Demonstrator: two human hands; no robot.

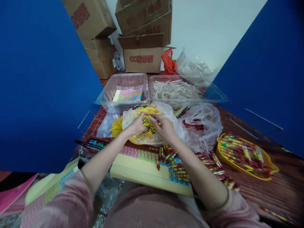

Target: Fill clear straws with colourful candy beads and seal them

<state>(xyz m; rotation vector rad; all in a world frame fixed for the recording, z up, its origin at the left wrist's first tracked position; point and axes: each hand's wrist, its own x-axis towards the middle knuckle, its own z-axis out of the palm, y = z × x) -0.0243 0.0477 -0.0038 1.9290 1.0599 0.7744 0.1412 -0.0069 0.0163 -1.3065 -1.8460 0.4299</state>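
Observation:
Both of my hands are over a white plastic bag (162, 109) that holds many small coloured candies (152, 129). My left hand (140, 123) is at the bag's left side with its fingers curled by the candies; what they hold is hidden. My right hand (165, 126) reaches in from the right, thumb and fingers apart above the candies, and I see nothing held in it. Nearer my body, red-capped candy tubes (180, 171) lie on a pale yellow sheet (140, 169) with a printed coloured strip. More filled tubes are in a yellow basket (220, 155) at the right.
Behind the bag are a clear tray (106, 95) with printed sheets and another clear tray (163, 100) of whitish tubes. A second plastic bag (201, 133) with red pieces lies right of my right hand. Cardboard boxes (142, 60) stand behind; blue panels (42, 88) flank both sides.

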